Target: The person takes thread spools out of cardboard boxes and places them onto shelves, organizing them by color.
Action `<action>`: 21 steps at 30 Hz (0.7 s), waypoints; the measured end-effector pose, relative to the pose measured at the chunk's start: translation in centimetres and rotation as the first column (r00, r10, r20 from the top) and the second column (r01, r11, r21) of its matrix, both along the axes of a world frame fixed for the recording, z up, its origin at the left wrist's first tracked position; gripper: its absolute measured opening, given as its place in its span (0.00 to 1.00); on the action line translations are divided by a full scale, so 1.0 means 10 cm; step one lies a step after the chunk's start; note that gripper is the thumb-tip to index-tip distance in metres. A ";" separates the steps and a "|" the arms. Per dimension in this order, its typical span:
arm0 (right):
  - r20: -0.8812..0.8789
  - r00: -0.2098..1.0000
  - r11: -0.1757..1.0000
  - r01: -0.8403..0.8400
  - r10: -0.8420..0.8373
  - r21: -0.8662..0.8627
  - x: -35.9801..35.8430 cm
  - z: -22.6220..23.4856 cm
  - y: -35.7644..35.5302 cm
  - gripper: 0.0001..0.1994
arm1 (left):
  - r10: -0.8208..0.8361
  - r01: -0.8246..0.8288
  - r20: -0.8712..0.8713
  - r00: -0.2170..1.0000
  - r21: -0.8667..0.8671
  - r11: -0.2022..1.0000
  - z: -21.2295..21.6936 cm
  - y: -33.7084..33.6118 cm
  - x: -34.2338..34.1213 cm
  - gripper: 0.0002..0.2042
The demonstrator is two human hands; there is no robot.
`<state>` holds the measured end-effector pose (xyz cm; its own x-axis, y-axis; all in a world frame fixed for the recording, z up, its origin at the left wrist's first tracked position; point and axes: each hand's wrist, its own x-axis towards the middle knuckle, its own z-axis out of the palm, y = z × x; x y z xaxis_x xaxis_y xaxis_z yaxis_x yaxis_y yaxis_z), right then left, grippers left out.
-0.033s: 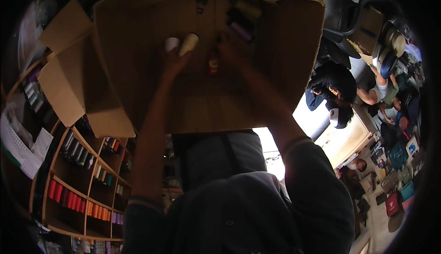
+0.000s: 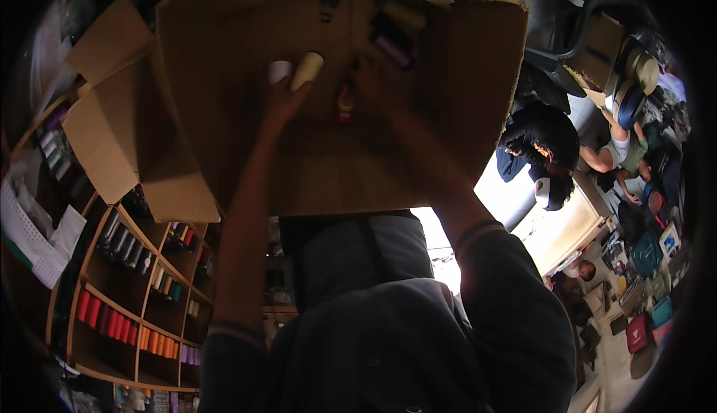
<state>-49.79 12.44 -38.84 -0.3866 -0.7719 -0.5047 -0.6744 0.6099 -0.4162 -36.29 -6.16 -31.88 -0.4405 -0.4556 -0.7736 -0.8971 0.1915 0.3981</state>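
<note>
Both hands reach into a deep cardboard box. My left hand is closed around a cream thread spool, with a white spool between its fingers on the left side. My right hand is in deep shadow, and its fingers are too dark to tell open from closed. Just left of it, a small red spool with a paler label stands near the middle of the box. Beyond the right hand lie a dark purple spool and a yellowish spool.
On the left, wooden shelves hold red spools, orange spools and others. Open box flaps jut out above them. At right, a person in black bends beside a pale surface; other people and many goods fill the far right.
My right hand has shifted slightly away from the red spool, which shows a little more. My left hand keeps its hold, nearly still.
</note>
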 end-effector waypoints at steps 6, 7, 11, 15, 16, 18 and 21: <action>0.008 0.988 0.984 0.150 -0.152 0.098 0.30 -0.08 -0.09 0.23 | 0.194 -0.181 -0.080 0.978 0.148 0.972 0.80 -0.02 -0.12 0.33; 0.029 0.984 0.972 0.167 -0.174 0.163 0.37 0.19 -0.29 0.24 | 0.240 -0.230 -0.065 0.969 0.127 0.965 0.83 -0.03 0.01 0.32; -0.096 0.978 0.940 0.207 -0.187 0.270 0.45 0.33 -0.34 0.29 | 0.388 -0.369 -0.074 0.919 0.191 0.910 1.37 0.07 0.00 0.29; -0.317 0.947 0.940 0.152 -0.050 0.306 0.57 0.20 -0.33 0.28 | 0.489 -0.433 -0.184 0.853 0.275 0.858 1.78 0.15 0.12 0.26; -0.348 0.937 0.938 0.160 -0.045 0.309 0.59 0.17 -0.35 0.27 | 0.520 -0.458 -0.191 0.832 0.292 0.840 1.90 0.17 0.12 0.25; -0.355 0.930 0.936 0.201 -0.089 0.290 0.56 0.10 -0.35 0.27 | 0.546 -0.472 -0.200 0.813 0.323 0.820 2.03 0.21 0.15 0.23; -0.226 0.953 0.946 0.249 -0.201 0.207 0.44 0.13 -0.32 0.26 | 0.599 -0.511 -0.235 0.765 0.344 0.788 2.10 0.27 0.21 0.21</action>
